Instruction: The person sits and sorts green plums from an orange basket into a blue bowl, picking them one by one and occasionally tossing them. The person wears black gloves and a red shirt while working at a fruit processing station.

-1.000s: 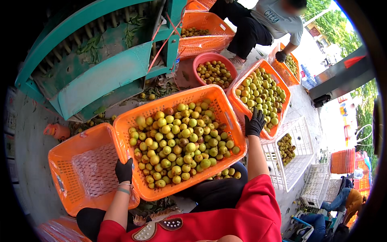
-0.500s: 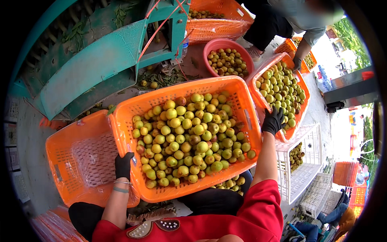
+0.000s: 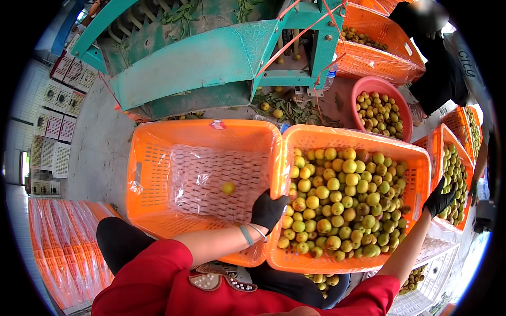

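Note:
A large orange plastic crate [image 3: 358, 138] full of round yellow-green fruit [image 3: 337, 210] sits in front of me. My left hand [image 3: 268, 211], in a black glove, is closed over its left rim, where it meets a second orange crate [image 3: 203, 128]. That second crate is lined with clear plastic and holds a single fruit [image 3: 228, 188]. My right hand [image 3: 440, 200], also black-gloved, grips the right end of the full crate; part of its grip is hidden behind the rim.
A green metal machine [image 3: 195, 63] stands beyond the crates. Back right are a pink tub [image 3: 363, 87] of fruit, more fruit-filled orange crates [image 3: 437, 152] and another person [image 3: 440, 73]. Plastic-wrapped stacked crates [image 3: 63, 247] stand at left, a white crate [image 3: 440, 258] at lower right.
The full crate has gone from slanted, overlapping the other crate, to level beside it. One fruit now lies in the lined crate. My view has swung left.

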Demonstrator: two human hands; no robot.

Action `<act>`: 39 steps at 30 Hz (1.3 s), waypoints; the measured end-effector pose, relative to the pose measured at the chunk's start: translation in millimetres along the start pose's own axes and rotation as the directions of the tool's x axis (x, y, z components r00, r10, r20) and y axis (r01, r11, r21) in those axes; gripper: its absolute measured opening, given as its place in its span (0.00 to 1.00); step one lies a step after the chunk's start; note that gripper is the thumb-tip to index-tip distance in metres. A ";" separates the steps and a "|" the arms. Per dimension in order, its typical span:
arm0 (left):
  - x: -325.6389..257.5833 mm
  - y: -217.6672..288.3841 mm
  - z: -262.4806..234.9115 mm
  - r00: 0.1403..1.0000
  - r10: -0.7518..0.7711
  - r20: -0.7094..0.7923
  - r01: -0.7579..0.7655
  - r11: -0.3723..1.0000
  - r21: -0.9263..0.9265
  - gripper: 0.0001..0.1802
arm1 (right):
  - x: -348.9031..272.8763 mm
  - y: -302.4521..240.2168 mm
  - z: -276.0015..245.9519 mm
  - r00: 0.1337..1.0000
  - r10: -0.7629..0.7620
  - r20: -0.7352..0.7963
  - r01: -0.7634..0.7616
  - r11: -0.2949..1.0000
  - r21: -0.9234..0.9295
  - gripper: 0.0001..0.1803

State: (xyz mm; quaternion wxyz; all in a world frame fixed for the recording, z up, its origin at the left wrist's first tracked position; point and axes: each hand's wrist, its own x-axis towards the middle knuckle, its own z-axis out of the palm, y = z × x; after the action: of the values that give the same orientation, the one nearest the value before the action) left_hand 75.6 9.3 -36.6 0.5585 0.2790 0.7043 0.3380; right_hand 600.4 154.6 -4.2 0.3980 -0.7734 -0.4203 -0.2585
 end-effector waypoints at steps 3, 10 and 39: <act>3.0 -2.5 5.2 0.997 0.081 0.022 -0.080 0.997 -0.021 0.17 | -59.4 -75.4 -68.7 0.885 -0.441 0.148 0.445 0.896 0.008 0.31; 25.2 -15.0 8.3 0.980 0.194 -0.047 -0.199 0.960 -0.194 0.20 | -203.7 -61.1 -222.2 0.949 0.102 0.297 -0.036 0.975 -0.219 0.47; -148.1 -75.6 69.3 0.577 -0.240 0.780 -0.732 0.270 0.625 0.49 | -466.4 -23.6 -401.6 0.332 0.941 0.067 -0.730 0.302 -0.613 0.37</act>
State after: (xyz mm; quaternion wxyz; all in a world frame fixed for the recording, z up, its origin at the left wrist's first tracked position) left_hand 174.6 -139.9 -17.8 0.4527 0.7811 0.3841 -0.1933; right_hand 314.7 -379.3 -116.7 0.1679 -0.9807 0.0670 0.0739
